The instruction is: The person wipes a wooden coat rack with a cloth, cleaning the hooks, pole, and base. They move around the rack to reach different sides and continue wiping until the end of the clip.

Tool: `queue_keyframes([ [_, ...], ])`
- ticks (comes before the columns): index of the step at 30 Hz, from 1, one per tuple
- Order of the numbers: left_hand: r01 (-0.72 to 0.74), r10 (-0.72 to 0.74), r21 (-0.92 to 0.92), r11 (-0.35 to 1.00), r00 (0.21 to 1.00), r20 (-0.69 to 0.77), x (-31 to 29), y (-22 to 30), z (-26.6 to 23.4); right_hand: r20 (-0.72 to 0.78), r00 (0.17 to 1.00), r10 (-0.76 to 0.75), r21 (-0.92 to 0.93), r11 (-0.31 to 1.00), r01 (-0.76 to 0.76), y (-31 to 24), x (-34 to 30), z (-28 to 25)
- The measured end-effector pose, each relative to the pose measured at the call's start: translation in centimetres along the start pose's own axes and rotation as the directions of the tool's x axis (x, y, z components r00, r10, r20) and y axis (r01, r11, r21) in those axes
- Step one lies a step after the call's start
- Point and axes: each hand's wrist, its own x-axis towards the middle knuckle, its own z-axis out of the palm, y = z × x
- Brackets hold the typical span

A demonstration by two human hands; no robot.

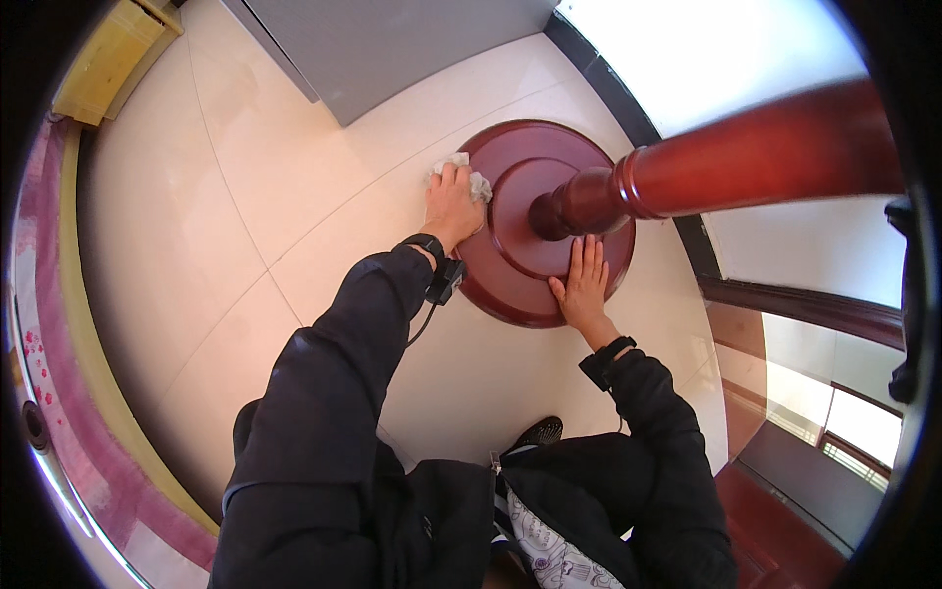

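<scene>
A round, dark red wooden pedestal base (500, 285) rests on the tiled floor, with a thick turned column (756, 157) rising from it toward the upper right. My left hand (453, 208) is at the base's left rim, its fingers closed over a crumpled whitish cloth (479, 187) that touches the edge. Flat on the front right of the base's top lies my right hand (586, 290), fingers stretched out near the column's foot and holding nothing. Dark straps circle both wrists, and a small black box hangs by the left one.
A grey cabinet (392, 49) stands at the back. Along the left runs a bed-like edge with pink cloth (88, 432), and a yellow wooden piece (113, 59) is at the far left corner. A white wall with dark skirting (613, 88) bounds the right. My shoe (540, 432) is on the floor in front.
</scene>
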Motion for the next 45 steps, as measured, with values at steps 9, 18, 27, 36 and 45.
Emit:
queue_keyframes([
  [9,0.073,-0.074,0.041,0.996,0.997,0.033,-6.7,1.0,0.0,-0.009,1.000,-0.010,0.024,1.000,0.010,0.4,0.0,0.4],
  [18,0.173,-0.186,0.109,0.979,0.975,0.119,-13.0,5.3,0.6,0.059,0.998,0.008,0.074,0.997,-0.012,1.0,0.0,0.3],
  [27,0.184,-0.154,-0.033,0.982,0.896,0.416,-14.8,11.3,2.9,0.215,0.970,0.113,-0.005,0.993,-0.114,0.0,0.7,-2.5],
  [36,0.890,0.428,-0.457,-0.009,0.416,0.802,-7.2,8.0,-2.5,0.600,0.800,-0.017,0.793,-0.123,-0.597,-5.0,1.4,-9.0],
  [45,0.663,-0.004,-0.417,0.622,0.535,0.845,-2.8,2.6,-10.7,0.353,0.932,-0.084,0.562,0.815,-0.139,-9.5,6.3,-7.9],
])
